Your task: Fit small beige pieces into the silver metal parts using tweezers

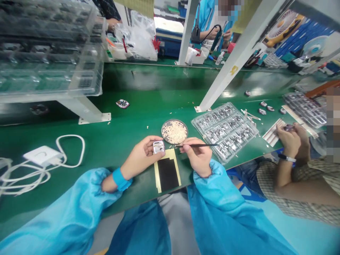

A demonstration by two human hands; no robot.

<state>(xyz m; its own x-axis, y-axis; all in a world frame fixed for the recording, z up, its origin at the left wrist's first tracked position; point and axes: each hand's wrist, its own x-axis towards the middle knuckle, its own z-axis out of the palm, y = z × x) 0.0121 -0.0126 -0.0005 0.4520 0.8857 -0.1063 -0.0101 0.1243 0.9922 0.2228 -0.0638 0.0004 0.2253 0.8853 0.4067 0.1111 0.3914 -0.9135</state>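
Observation:
My left hand [145,156] is closed around a small square device housing [159,147], its open pale inside facing up. Between the thumb and fingers of my right hand [198,156] is a pair of dark tweezers [204,145], the tips pointing left toward the housing and apart from it. Just beyond both hands sits a round dish [174,131] filled with tiny pale and dark pieces. Below the hands lies a black pad [168,173] edged with yellow tape, on the green bench. Whether the tweezers grip a piece is too small to tell.
A clear tray of small metallic parts [225,129] lies to the right, beside a white post [225,58]. Stacked trays [79,81] stand on a rack at left, above a white charger with cable [44,156]. A co-worker's hands [290,138] work at far right.

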